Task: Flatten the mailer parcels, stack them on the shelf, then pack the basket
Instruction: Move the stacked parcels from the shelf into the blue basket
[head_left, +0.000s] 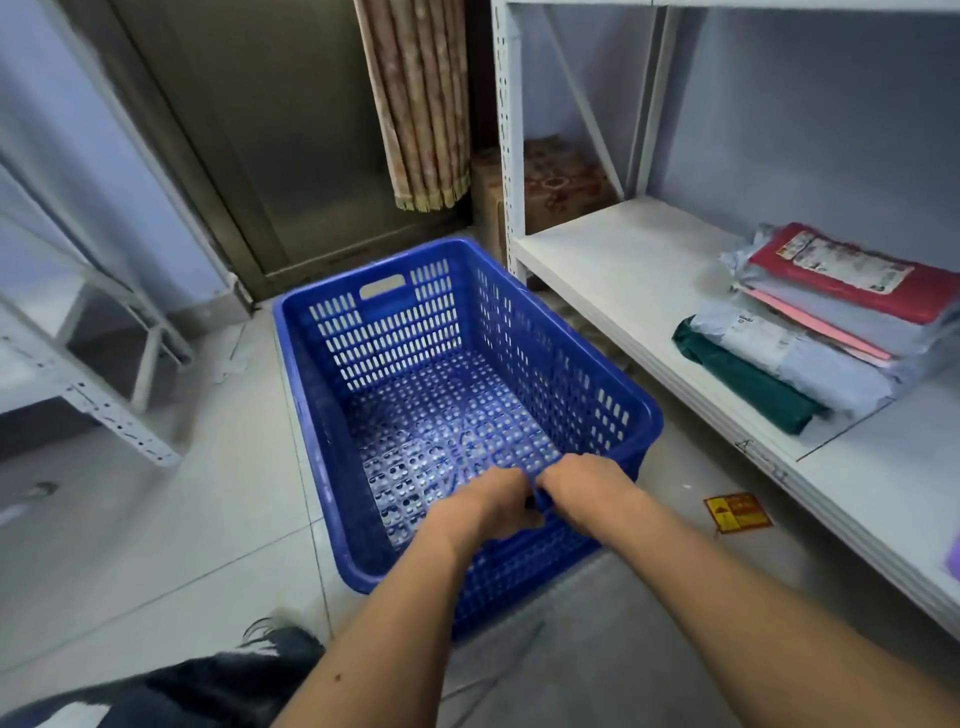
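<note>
Red-and-yellow rectangular paper sticker (737, 513) lies on pale tiled floor (156, 519). Pinkish fringed fabric curtain (415, 104) hangs beside brown patterned cardboard box (561, 182).

There is one basket (384, 332). Right of it are five mailers (810, 343) in one stack and one sticker (737, 513). On its near rim are two hands: left hand (488, 506), right hand (582, 488).

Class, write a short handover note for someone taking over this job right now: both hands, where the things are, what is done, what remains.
Left hand: grips the near rim of the blue basket.
Right hand: grips the same rim, beside the left.
Mailer parcels: flat, stacked on the shelf to the right. The basket stands on the floor, no parcels in it.
Done: flattening and stacking, it seems.
Left: pack the basket.
</note>
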